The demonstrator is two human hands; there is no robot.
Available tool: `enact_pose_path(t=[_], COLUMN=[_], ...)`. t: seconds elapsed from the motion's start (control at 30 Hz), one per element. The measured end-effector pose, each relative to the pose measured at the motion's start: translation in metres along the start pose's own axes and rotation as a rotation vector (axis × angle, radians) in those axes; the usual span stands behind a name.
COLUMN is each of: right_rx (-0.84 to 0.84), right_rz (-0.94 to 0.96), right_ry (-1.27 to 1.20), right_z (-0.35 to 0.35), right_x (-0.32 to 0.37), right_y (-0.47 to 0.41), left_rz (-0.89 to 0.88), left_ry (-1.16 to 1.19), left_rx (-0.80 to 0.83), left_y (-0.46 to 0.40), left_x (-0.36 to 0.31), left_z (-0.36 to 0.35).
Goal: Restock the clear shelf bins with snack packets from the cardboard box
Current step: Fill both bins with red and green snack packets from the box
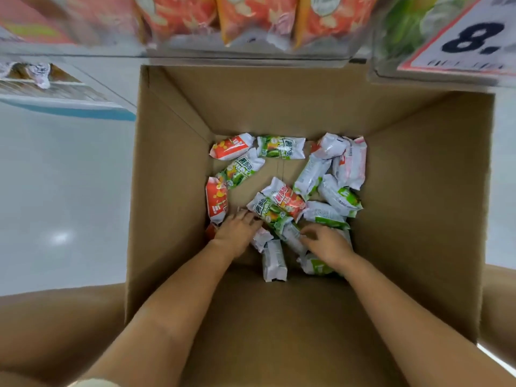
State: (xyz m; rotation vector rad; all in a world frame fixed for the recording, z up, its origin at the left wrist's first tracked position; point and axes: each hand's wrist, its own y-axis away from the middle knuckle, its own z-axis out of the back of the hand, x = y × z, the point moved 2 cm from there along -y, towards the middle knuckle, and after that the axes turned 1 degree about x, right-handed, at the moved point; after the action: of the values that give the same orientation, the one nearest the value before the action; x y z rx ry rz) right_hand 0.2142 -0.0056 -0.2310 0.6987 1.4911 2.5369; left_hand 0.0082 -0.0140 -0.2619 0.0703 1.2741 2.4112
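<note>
A deep open cardboard box (173, 169) fills the view below me. Several small snack packets lie scattered on its bottom, some green and white (280, 147), some red and white (231, 146). Both my arms reach down into the box. My left hand (237, 229) lies palm down on packets near the left wall, its fingers spread over them. My right hand (326, 243) rests on green and white packets (317, 265) near the front, fingers curled at the edge of one. Whether either hand has closed on a packet is hidden by the hands themselves.
Clear shelf bins (251, 48) holding orange and red packets hang across the top edge. A bin with green packets and a price card (463, 37) juts out at the top right. A lower shelf edge (67, 107) shows at the left above pale glossy floor (55, 191).
</note>
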Motion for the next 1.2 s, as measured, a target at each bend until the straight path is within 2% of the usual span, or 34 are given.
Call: enact_pose_path(t=[0.1,0.17,0.2,0.27,0.33,0.43,0.57,0.67,0.8,0.93,1.1,1.2], right_rx=[0.002,-0.055,-0.114,-0.227,-0.266,-0.239,-0.202,-0.157,-0.212,-0.440,-0.516,-0.540], right_rz=[-0.007,-0.011,-0.011,0.034,0.125,0.243,0.260,0.227,0.200,0.232,0.303,0.320], right_ry=[-0.030,-0.057,-0.075,-0.067,-0.024,0.088,0.231,0.340,0.344,0.008,-0.464,-0.638], right_z=[-0.001,0.000,0.002,0.007,0.010,0.009,0.006,0.003,-0.001,0.002,0.006,0.008], right_x=[-0.005,-0.004,-0.002,0.008,0.022,0.040,0.047,0.051,0.056,0.062,0.085,0.094], right_y=[-0.013,-0.026,-0.033,-0.050,-0.066,-0.085,-0.100,-0.105,-0.095,-0.070,-0.025,0.004], left_rz=[-0.047,-0.066,-0.058,0.025,0.196,0.388,0.414,0.500,0.571,0.577,0.253,0.110], left_ry=[-0.172,-0.148,-0.058,0.338,0.909,1.619,2.200,2.463,2.617,2.638,2.444,2.382], left_rx=[0.024,-0.007,-0.044,-0.177,-0.328,-0.375,-0.317,-0.336,-0.334,-0.324,-0.372,-0.394], left_y=[-0.007,-0.006,-0.003,0.004,0.013,0.021,0.021,0.024,0.032,0.039,0.052,0.066], left_x=[0.000,0.003,0.006,0.013,0.017,0.017,0.015,0.012,0.010,0.009,0.004,-0.003], left_z=[-0.002,-0.006,-0.006,-0.003,0.008,0.021,0.019,0.014,0.003,0.005,0.035,0.051])
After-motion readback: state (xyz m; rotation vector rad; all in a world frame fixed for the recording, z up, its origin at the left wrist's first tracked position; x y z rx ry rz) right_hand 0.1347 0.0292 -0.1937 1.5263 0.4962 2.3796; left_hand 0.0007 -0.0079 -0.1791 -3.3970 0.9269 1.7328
